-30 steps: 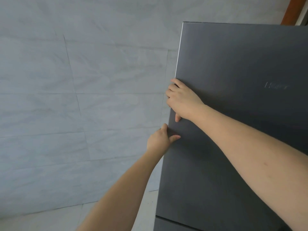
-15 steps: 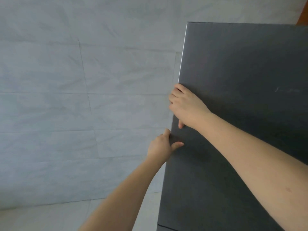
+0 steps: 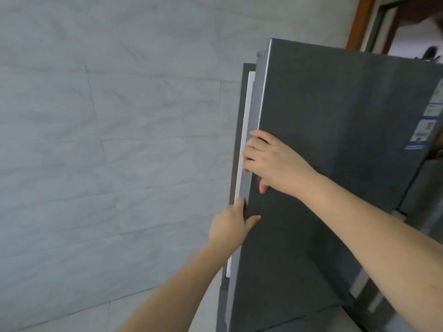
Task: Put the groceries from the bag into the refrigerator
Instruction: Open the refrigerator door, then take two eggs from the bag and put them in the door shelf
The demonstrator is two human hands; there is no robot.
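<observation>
Your right hand point(image 3: 275, 161): it hooks over the left edge of the refrigerator door point(image 3: 335, 164); the fingers point(image 3: 250, 149) curl round that edge and onto its silvery side face, the palm lies on the dark front, and the thumb points down along the front.
Your left hand point(image 3: 231, 226): it grips the same edge lower down, just below the right hand but not touching it; the thumb lies on the door's front, one finger reaches up along the edge, and the other fingers are hidden behind the door.
Your forearms: both are bare and come in from the bottom of the view, the right one crossing the door's front from the lower right.
Refrigerator door: dark grey and standing slightly ajar, with a narrow gap along its left side; a white strip point(image 3: 243, 152) runs down inside that gap, with the dark cabinet edge point(image 3: 239, 121) behind it.
Lower door point(image 3: 299, 319): a second dark panel starts under the upper door, a seam between them.
Stickers point(image 3: 425, 125): pale labels sit on the door's right part, too blurred to read.
Wall point(image 3: 107, 140): pale grey tiles fill the left of the view.
Door frame point(image 3: 358, 20): brown wood shows at the top right, behind the refrigerator.
Groceries and bag: neither is in view.
</observation>
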